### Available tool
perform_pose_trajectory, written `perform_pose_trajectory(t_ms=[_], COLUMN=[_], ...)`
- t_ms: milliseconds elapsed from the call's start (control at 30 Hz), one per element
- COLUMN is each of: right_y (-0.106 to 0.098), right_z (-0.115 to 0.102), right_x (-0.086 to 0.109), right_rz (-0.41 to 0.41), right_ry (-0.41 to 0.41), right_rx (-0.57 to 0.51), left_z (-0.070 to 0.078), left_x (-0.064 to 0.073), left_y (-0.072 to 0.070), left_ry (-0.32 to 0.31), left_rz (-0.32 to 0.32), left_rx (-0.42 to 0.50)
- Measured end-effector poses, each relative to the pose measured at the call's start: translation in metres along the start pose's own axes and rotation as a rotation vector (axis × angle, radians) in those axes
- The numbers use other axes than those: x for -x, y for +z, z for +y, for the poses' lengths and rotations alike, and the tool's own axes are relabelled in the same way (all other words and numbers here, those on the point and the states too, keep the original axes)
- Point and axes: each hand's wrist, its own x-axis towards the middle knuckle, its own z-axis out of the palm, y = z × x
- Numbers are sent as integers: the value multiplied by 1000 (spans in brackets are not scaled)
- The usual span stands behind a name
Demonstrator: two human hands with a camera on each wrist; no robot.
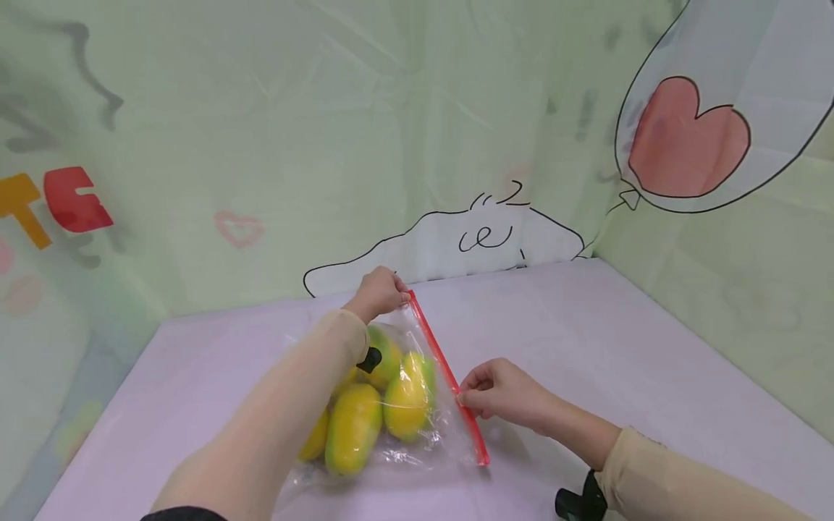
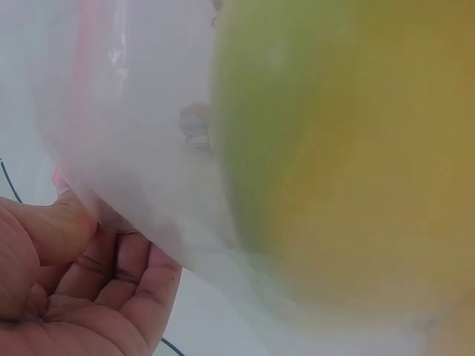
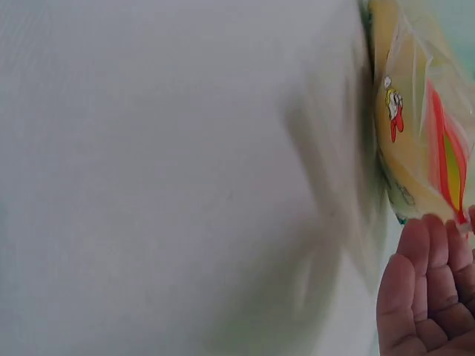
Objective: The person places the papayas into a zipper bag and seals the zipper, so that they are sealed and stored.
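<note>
A clear zip bag [image 1: 391, 452] with a red zip strip [image 1: 438, 347] along its right side lies on the table. Several yellow-green mangoes [image 1: 354, 428] fill it. At the strip's far end, my left hand [image 1: 380, 291] pinches the bag's corner between thumb and fingers; the left wrist view shows that hand [image 2: 96, 274] below the bag's edge, beside a mango [image 2: 349, 163]. My right hand [image 1: 507, 394] pinches the red strip a little past its middle, toward the near end. In the right wrist view, the right hand's fingers [image 3: 438, 274] are at the strip [image 3: 445, 159].
The table [image 1: 586, 340] has a pale lilac cover. Behind it hangs a pale green backdrop [image 1: 313, 145] with drawings, including a balloon with a red heart [image 1: 691, 141]. Small black devices are strapped to both wrists, the right one [image 1: 580, 499] near the table's front.
</note>
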Motion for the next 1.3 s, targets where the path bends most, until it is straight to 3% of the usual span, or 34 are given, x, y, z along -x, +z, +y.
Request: perform_pose_trajectory(t_ms=[167,267,400,500,633,833,1033,1167,1300], right_y=[2,5,12,17,18,14,7,5,3], right_z=[3,4,6,7,8,13,17,18,19], right_x=[-3,-2,6,14,21,25,26,26,27], right_rz=[7,7,-44,-74,-70,-90,-119,-157,-188], right_ry=[16,-4,-75,-116,-131,-122,-70,-45,-36], right_rx=[-14,-8,-28,-59,-68,-26,-13,2,56], left_z=[0,-1,-7,-11,-11,-6,-5,-12,-25], left_x=[0,-2,-6,-7,-7,-8,-6,-4,2], left_y=[5,4,-7,-17,-19,-10,-7,-11,-21], left_ry=[-4,29,53,40,46,36,42,51,73], left_rz=[15,38,131,175,154,160,83,-50,-149], left_rx=[6,-40,-96,-79,-73,-64,-20,36,28])
